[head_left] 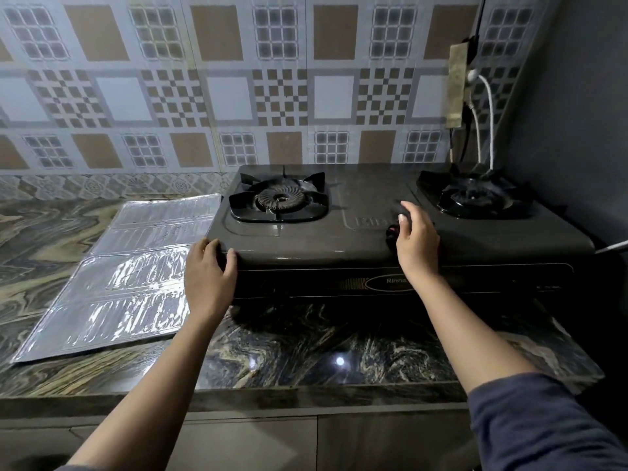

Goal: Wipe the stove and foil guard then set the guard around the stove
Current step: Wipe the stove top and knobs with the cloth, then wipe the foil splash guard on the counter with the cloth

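While stove point(356, 232) sits at bench point(306, 351) back-right corner: foil guard point(129, 266) flat, bench's left.
Left hand point(209, 270): grip clamped, stove's front-left corner.
Right hand point(416, 241): fingers apart, resting on stove.

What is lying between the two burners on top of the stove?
In the head view, between the left burner and right burner lies bare stove top; the right hand rests at its front.

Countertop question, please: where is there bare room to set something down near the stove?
The countertop is bare in front of the stove, between the two forearms. Another bare strip runs left of the foil guard. Between guard and stove it is crowded: the left hand holds the stove's corner there.
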The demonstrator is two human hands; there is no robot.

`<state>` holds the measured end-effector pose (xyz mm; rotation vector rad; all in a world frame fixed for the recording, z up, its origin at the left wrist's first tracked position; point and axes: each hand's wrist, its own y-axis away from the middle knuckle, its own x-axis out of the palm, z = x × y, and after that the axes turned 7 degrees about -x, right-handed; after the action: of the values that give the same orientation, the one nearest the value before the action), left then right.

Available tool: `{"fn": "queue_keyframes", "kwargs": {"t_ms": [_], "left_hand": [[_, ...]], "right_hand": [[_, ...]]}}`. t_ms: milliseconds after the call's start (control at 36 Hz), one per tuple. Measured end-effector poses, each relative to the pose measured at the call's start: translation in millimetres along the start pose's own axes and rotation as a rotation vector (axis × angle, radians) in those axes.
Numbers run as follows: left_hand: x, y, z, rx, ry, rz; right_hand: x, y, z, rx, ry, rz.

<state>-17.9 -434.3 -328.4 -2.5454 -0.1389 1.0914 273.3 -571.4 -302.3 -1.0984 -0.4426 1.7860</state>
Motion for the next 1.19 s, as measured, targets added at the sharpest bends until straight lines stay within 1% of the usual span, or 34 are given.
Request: {"fn": "queue_keyframes", "kwargs": {"t_ms": [222,333,500,694,806,1028,1194], "left_hand": [[-25.5,-30.5,29.0,-0.079,-0.005,-0.032],[-44.1,-56.5,51.0,-0.079,-0.010,-0.002],[-66.9,-114.2,92.6,-0.047,-0.031,0.038],[-87.0,-197.2,146.6,-0.011,-0.073,0.093],[-98.5,-241.4,174.9,0.027,-0.082,0.110],[-105.4,-321.7,237.0,0.034,-0.064,0.217],[-89.8,-349.2,271.1,-0.007,-0.101,0.281]], "right_hand": [[38.2,-24.1,65.7,-0.104,-0.130,0.027],[66.2,-37.9,107.3,-0.163,-0.157,0.038],[126.0,-58.2,172.5,-0.205,-0.210,0.129],[200.0,-75.1,240.3,-0.223,-0.218,0.153],[244.3,-85.1,271.9,-0.211,-0.235,0.162],[328.9,-101.0,314.1,-0.163,-0.178,0.210],[389.7,-104.5,321.4,-0.106,-0.163,0.336]]}}
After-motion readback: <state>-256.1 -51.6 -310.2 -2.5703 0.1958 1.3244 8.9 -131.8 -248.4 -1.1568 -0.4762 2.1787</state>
